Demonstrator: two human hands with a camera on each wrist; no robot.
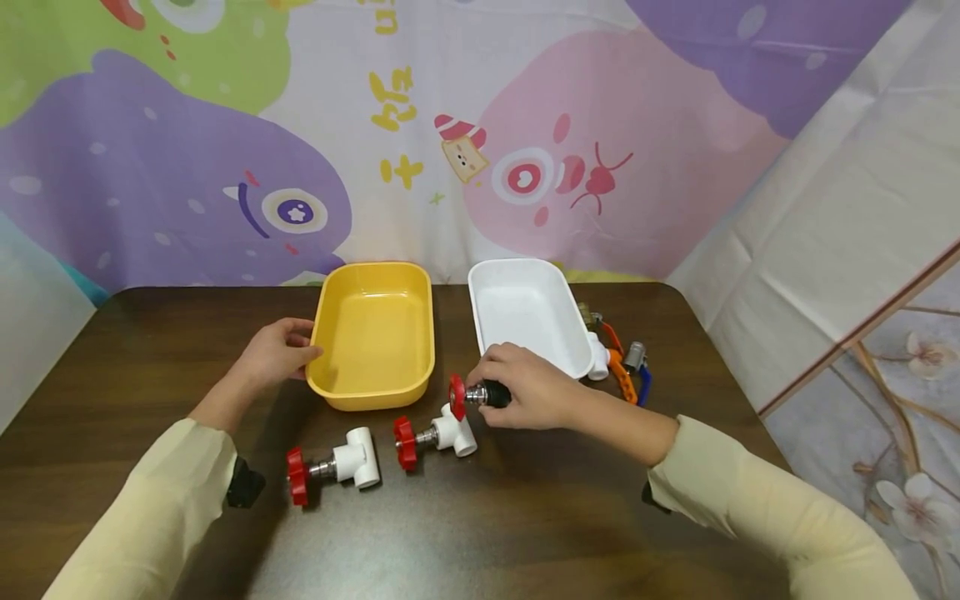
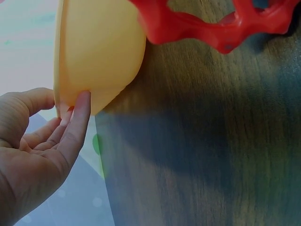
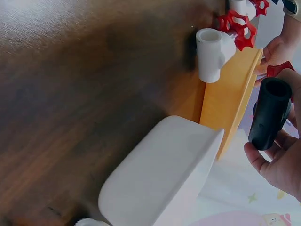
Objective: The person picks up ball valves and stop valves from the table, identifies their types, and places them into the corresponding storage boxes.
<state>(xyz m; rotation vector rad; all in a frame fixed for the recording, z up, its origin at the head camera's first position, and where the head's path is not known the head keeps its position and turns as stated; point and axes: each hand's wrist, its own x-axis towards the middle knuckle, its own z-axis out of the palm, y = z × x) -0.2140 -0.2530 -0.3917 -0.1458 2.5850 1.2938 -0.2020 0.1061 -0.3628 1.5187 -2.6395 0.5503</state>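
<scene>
Two valves with white bodies and red handwheels lie nearest on the dark wooden surface [image 1: 450, 546]: the left white valve [image 1: 348, 462] and, apart from it, the middle white valve [image 1: 447, 433]. Just beyond, the right hand [image 1: 528, 387] grips a black-bodied valve [image 1: 497, 394], wheel pointing left. Only the right wrist view shows its round open end; there it sits apart from the middle valve, though they overlap from the head. Farther left, the left hand [image 1: 276, 354] pinches the rim of the yellow tray [image 1: 371, 400]; its wrist view shows a fingertip against the outer wall. A strip of wood separates that tray from the white tray [image 1: 525, 308], whose right side a cluster of fittings [image 1: 626, 371] crowds; more wood runs between cluster and right edge. Both trays reach nearly to the back edge, before the patterned curtain [image 1: 408, 200].
</scene>
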